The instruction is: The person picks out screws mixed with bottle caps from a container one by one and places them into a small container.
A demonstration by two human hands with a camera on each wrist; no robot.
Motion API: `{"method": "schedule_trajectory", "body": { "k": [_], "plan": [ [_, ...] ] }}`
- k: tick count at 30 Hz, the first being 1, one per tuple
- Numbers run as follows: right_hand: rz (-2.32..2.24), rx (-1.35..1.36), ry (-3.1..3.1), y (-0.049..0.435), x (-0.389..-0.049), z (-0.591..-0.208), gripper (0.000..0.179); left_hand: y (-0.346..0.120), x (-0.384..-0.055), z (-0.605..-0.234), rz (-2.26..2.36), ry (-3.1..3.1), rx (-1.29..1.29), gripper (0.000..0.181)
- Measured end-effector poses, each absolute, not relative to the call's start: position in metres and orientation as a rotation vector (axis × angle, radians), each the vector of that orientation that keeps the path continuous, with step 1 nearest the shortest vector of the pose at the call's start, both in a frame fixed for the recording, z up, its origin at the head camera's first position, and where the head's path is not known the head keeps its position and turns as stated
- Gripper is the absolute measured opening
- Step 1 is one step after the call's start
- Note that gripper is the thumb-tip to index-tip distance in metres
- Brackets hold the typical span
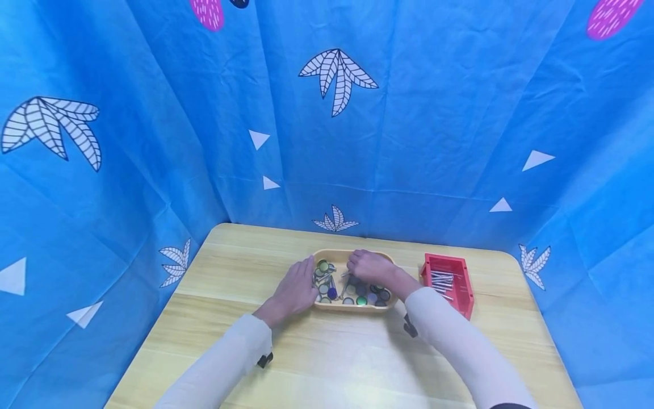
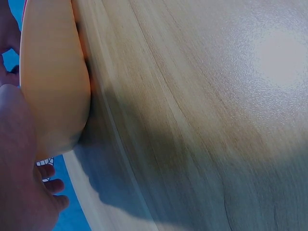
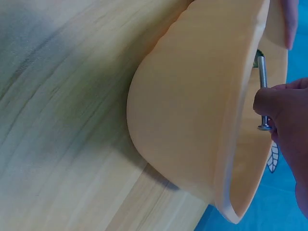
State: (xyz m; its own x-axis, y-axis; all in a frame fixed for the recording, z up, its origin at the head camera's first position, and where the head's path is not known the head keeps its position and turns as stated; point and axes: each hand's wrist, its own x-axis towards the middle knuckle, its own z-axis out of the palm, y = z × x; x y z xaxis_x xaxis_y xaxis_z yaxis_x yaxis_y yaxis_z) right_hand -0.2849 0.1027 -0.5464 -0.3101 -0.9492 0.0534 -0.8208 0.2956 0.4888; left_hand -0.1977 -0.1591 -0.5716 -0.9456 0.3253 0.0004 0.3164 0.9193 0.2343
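A beige oval tray (image 1: 352,308) holds bottle caps (image 1: 361,300) in green, purple and grey, with several metal bolts among those at its left. My left hand (image 1: 296,284) grips the tray's left end, its thumb (image 2: 10,103) at the rim and its fingers (image 2: 54,185) round the outside. Over the tray's inside, my right hand (image 1: 370,266) pinches a silver flat-headed bolt (image 3: 263,77) between thumb and fingers. The bolt's head sticks out on one side of the grip and its shank on the other.
To the right of the tray stands a red bin (image 1: 464,287) with several silver bolts (image 1: 441,281) lying in it. Everything rests on a light wooden table (image 1: 327,363). A blue patterned curtain (image 1: 434,142) hangs close behind the table and along both sides.
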Motion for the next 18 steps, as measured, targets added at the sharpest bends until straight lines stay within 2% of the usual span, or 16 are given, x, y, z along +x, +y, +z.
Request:
{"method": "schedule_trajectory", "body": {
  "k": [6,11,18],
  "plan": [
    [-0.317,1.561,-2.232,0.112,-0.279,-0.545,0.005,-0.160,-0.198,-0.576,0.404,3.065,0.534,0.081],
    [-0.236,1.534,-2.286,0.121,-0.273,-0.538,0.012,-0.158,-0.199,-0.574,0.383,3.048,0.508,0.082],
    [-0.129,1.493,-2.366,0.135,-0.265,-0.531,0.011,-0.158,-0.197,-0.571,0.375,3.045,0.494,0.082]
  ]
}}
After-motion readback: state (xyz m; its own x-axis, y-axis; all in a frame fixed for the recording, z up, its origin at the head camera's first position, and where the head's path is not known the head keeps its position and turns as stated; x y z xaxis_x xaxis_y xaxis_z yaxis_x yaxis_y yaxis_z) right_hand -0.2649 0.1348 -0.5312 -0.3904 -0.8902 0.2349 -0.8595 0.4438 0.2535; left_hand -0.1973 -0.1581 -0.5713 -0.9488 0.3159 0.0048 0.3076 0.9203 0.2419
